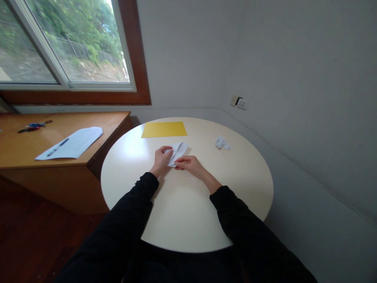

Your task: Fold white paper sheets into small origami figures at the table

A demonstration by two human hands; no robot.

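Observation:
A small piece of folded white paper (180,150) is held between my two hands, above the middle of the round table. My left hand (161,160) grips its left edge, with the thumb across the top. At its lower right edge, my right hand (190,165) pinches the paper between thumb and fingers. Creases and raised flaps show on the paper, but its full shape is partly covered by my fingers. Beyond it a yellow sheet (164,129) lies flat on the table.
The round cream table (188,212) carries crumpled white paper (222,143) at right. On the wooden desk (113,129) at left lie white sheets (75,143) with a pen (58,147), and scissors (35,125). A window (82,43) and wall socket (242,103) are behind.

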